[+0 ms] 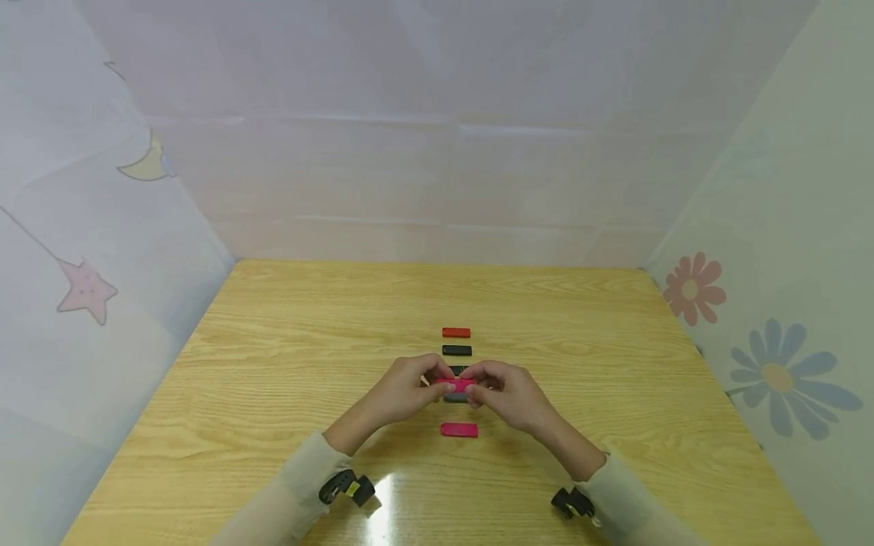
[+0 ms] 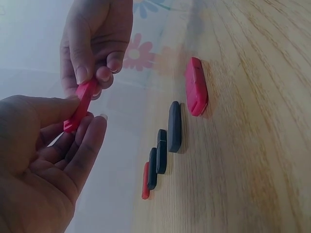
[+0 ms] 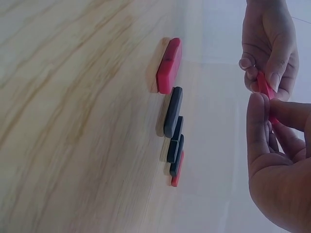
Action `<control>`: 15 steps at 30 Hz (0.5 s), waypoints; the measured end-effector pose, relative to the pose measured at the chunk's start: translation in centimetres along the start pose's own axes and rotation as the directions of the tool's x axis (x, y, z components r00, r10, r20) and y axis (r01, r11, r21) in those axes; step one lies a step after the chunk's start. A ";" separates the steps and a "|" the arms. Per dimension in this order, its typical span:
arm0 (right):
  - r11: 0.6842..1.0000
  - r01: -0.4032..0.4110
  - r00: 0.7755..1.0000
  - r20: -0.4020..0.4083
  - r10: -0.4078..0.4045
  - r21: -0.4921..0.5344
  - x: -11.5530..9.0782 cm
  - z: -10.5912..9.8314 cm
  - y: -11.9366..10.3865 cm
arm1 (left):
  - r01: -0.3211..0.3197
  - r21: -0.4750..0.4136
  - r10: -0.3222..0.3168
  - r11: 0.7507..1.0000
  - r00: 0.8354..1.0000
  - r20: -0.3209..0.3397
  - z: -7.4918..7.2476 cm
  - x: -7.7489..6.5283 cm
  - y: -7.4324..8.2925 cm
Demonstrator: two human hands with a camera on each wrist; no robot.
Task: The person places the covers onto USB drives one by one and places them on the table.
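Observation:
Both hands are raised over the table's middle, thumbs and fingertips close together. My left hand (image 1: 410,387) pinches one end of a bright pink USB stick (image 1: 455,384), and my right hand (image 1: 508,390) pinches the other end. In the left wrist view the held stick (image 2: 80,107) slants between the two thumbs. Below, toward the front edge, a second pink stick (image 1: 460,430) lies flat. A dark grey stick (image 1: 456,397) is partly covered by the hands in the head view. Farther back lie a black stick with a seam (image 2: 162,151), another black stick (image 1: 457,350) and a red one (image 1: 456,332).
The sticks on the wooden table (image 1: 273,341) form a column running away from me, each lying crosswise. Pale cloth walls with printed flowers (image 1: 778,378) and a star (image 1: 86,290) enclose the back and sides. Each sleeve carries a small black wrist camera (image 1: 348,485).

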State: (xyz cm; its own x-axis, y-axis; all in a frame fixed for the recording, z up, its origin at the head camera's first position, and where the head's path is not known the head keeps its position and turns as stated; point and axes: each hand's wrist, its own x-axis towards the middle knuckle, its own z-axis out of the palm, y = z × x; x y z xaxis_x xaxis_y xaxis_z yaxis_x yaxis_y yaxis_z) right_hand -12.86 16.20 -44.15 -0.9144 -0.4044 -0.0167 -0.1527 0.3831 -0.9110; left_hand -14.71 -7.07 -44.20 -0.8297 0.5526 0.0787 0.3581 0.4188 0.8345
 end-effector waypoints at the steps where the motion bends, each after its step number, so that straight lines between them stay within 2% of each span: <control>1: 1.000 0.004 1.000 0.002 -0.004 0.002 0.0 0.0 0.0 | 0.000 0.000 0.000 1.000 1.000 0.000 0.0 0.0 0.0; 9: 1.000 -0.006 1.000 0.009 0.006 0.002 0.1 -0.3 0.4 | -0.022 0.060 0.021 0.998 1.000 0.014 0.0 0.1 -0.2; 15: 1.000 -0.019 1.000 0.007 0.019 0.015 0.2 -0.5 0.3 | -0.012 0.095 0.012 0.995 1.000 0.001 -0.1 0.1 -0.2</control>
State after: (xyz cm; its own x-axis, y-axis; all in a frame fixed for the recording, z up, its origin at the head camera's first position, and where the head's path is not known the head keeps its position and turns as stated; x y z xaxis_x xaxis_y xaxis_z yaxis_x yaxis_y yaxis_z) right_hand -13.27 16.66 -44.22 -0.9144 -0.4031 -0.0370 -0.1297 0.3784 -0.9165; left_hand -14.88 -7.15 -44.29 -0.8250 0.5582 0.0882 0.4071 0.4787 0.7779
